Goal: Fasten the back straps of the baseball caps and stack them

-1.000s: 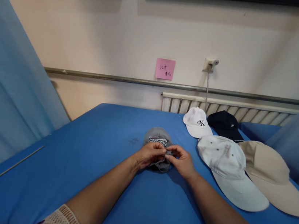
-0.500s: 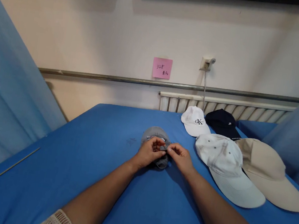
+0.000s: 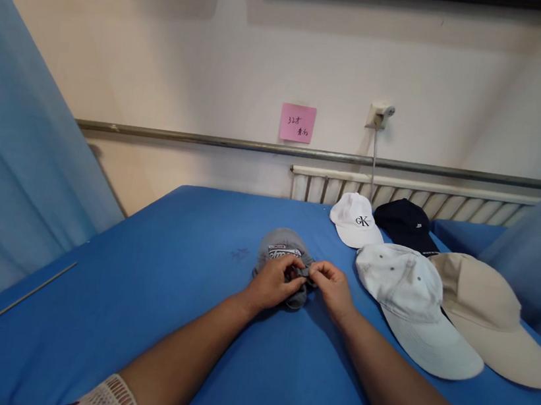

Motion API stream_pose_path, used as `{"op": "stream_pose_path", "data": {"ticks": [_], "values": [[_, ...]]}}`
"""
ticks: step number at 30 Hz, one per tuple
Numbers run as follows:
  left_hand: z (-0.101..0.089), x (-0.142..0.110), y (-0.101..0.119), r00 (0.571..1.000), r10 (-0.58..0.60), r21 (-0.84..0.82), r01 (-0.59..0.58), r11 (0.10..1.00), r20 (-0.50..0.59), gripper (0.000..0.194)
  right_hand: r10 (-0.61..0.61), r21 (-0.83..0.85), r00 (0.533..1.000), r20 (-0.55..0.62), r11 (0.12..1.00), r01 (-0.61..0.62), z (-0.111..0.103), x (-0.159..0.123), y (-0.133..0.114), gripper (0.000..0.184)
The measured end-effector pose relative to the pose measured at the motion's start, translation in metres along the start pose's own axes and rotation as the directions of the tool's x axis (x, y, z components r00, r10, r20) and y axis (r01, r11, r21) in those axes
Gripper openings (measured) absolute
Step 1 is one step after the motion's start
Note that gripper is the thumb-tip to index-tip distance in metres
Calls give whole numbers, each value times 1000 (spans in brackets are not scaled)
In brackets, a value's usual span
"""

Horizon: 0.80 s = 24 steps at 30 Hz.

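A grey baseball cap (image 3: 280,238) with a lettered patch lies on the blue-covered bed in front of me. My left hand (image 3: 276,283) is closed on the cap's near right part, thumb and fingers pinching its edge or strap. Close beside it, my right hand (image 3: 332,289) pinches the same part between thumb and index finger. The exact piece between the fingertips is small and partly covered by the hands. Much of the cap's near side is hidden behind my left hand.
Right of my hands lie a white cap (image 3: 355,219), a navy cap (image 3: 403,221), a pale grey cap (image 3: 417,301) and a beige cap (image 3: 485,310). A thin stick (image 3: 33,291) rests at left on the blue sheet (image 3: 185,244). Blue curtains (image 3: 21,130) hang at both sides.
My left fingers have shifted slightly lower, so more of the cap's lettered patch shows. Both hands stay at the cap's right edge. The view has moved a little.
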<state>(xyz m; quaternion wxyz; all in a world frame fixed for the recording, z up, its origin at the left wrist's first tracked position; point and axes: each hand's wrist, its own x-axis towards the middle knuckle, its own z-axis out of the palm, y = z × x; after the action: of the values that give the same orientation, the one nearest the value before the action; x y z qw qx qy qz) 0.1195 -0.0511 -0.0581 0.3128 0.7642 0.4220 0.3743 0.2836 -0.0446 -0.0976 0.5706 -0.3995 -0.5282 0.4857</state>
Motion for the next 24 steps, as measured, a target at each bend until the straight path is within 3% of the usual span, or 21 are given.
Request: {"op": "stream_pose_path", "data": {"ticks": [10, 13, 17, 24], "values": [[2, 0, -4, 998, 7, -33, -9, 999, -67, 34, -9, 29, 999, -40, 1000, 10, -3, 2, -5, 22], [1, -1, 1, 997, 64, 28, -63, 998, -35, 36, -6, 92, 997, 77, 996, -1, -4, 1, -8, 29], [1, -5, 5, 990, 143, 124, -143, 982, 14, 36, -32, 118, 955, 296, 993, -3, -7, 1, -6, 36], [2, -4, 1, 984, 176, 216, -163, 963, -40, 40, -81, 98, 960, 268, 994, 57, -8, 3, 3, 32]]}}
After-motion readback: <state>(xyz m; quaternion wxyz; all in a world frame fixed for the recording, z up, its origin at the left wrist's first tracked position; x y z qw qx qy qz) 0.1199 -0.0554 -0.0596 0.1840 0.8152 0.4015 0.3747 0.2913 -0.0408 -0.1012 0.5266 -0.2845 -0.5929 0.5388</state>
